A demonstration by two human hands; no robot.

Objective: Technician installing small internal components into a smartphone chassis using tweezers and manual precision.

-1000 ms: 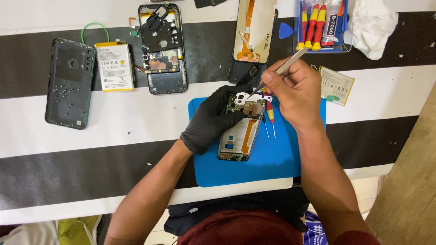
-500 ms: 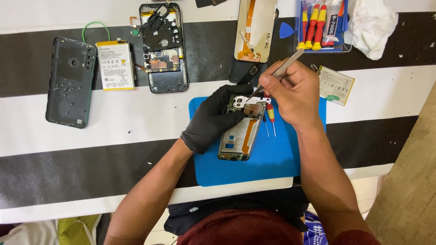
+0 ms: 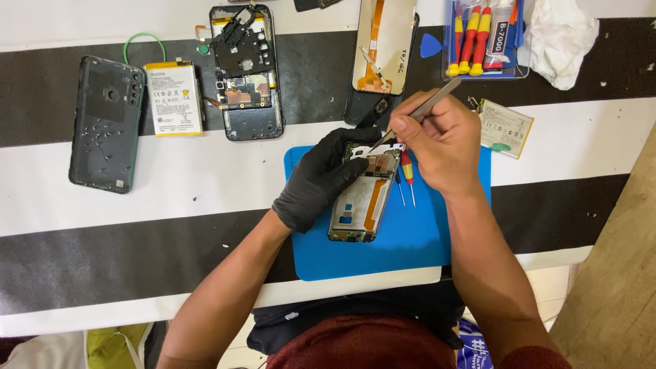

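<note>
Tweezers (image 3: 424,108) had barely shifted over the last second in the head view: I saw my right hand (image 3: 441,140) keep them pinched, tips at the top edge of the opened phone (image 3: 361,198). That phone lay on the blue mat (image 3: 410,232) on the worktop (image 3: 205,178). My gloved left hand (image 3: 328,174) stayed curled on its upper left edge, steadying it. I judged the fine work there unfinished.
</note>
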